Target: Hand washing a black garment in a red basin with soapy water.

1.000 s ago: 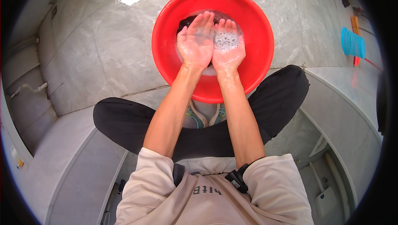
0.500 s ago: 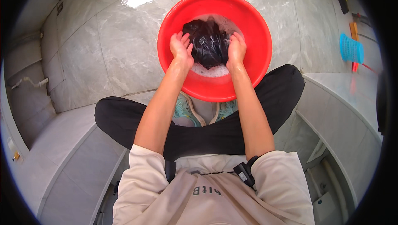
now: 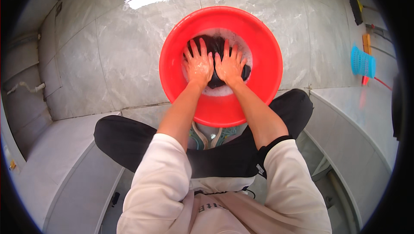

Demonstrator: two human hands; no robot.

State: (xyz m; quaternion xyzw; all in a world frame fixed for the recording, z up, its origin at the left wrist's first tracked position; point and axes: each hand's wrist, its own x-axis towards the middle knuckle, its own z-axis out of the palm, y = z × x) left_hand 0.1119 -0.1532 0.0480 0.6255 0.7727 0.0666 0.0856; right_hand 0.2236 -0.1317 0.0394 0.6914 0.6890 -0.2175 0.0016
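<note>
A wet black cloth, perhaps a garment (image 3: pixel 216 81), lies bunched in soapy water inside a round red basin (image 3: pixel 263 31). My left hand (image 3: pixel 199 66) rests palm down on its left part, fingers spread and pointing away from me. Beside it, my right hand (image 3: pixel 230 63) lies flat on the right part of the cloth, its fingers also apart. The thumbs nearly meet in the middle. White suds (image 3: pixel 219 91) show around the cloth, and both hands look wet. Much of the cloth is hidden under my palms.
The basin stands on grey marbled tiles (image 3: pixel 133 57), just beyond my shoes (image 3: pixel 217 137). To the right are a light blue perforated basket (image 3: pixel 363 61) and a black-and-yellow brush head (image 3: pixel 354 4). A white pipe (image 3: pixel 26 88) runs along the left wall.
Both hands have moved from the sides of the black cloth to on top of it, palms turned down. The cloth is flatter, and the basin appears lower in view.
</note>
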